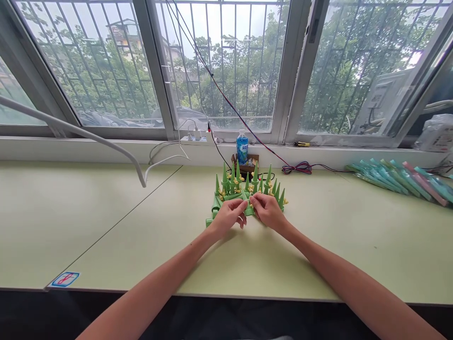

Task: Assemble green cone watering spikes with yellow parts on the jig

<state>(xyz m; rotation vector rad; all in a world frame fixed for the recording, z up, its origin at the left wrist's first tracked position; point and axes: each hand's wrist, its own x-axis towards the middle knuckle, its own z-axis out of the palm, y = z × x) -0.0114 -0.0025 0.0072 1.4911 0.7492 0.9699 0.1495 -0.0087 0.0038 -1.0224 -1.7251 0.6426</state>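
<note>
A group of green plastic cones (pixel 255 177) stands upright on the table, with small yellow pieces attached to several of them. In front of this group my left hand (pixel 228 217) is closed in a pinch at a green plastic cone (pixel 248 207) with a wider base. My right hand (pixel 268 211) meets it from the other side, thumb and forefinger pressed together at the cone's upper part. Whatever small piece sits in the right fingertips is too hidden to name. Some green tube-like pieces (pixel 215 204) lie beside my left hand.
Behind the cones are a blue bottle (pixel 242 148) and a small brown box (pixel 253 159). A power strip (pixel 194 138) rests on the ledge. Coiled cable (pixel 297 167) and wrapped coloured items (pixel 399 182) lie at the back right. A white hose (pixel 102 139) arches over the left side.
</note>
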